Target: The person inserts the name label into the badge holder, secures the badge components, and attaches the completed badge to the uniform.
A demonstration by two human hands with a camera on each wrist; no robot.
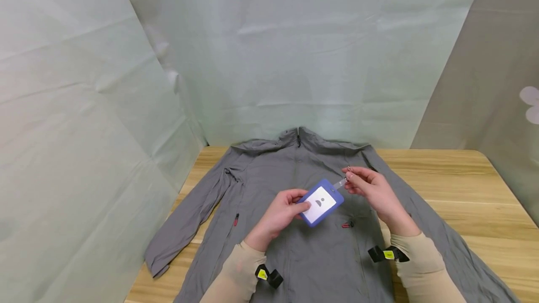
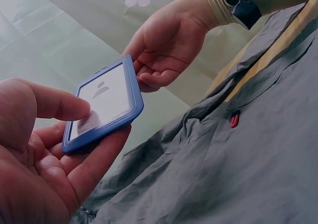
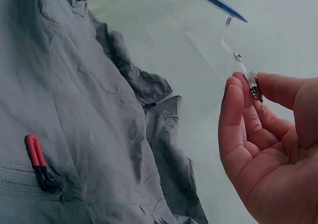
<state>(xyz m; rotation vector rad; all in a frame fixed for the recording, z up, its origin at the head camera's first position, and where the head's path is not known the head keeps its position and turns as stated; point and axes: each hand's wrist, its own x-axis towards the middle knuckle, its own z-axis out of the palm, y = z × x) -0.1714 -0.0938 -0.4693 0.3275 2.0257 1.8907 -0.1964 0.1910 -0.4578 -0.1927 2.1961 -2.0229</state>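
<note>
The badge [image 1: 322,202] is gripped over the jacket [image 1: 269,172] by the left hand [image 1: 284,208], its clip [image 3: 254,87] pinched by the right hand [image 1: 375,191]; the collar [image 1: 310,135] is laid at the far edge of the tabletop [image 1: 446,186].

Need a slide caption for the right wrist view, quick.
Right hand pinches a metal clip; a clear strap links it to a blue badge holder, grey jacket alongside.

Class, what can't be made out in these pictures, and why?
Small print on the card: left wrist view, too small to read.
Part of the card's edge: head view, covered by the left hand.
Metal clip, full outline: right wrist view, partly covered by the right hand.
Jacket hem: head view, cut off by the bottom edge.
</note>
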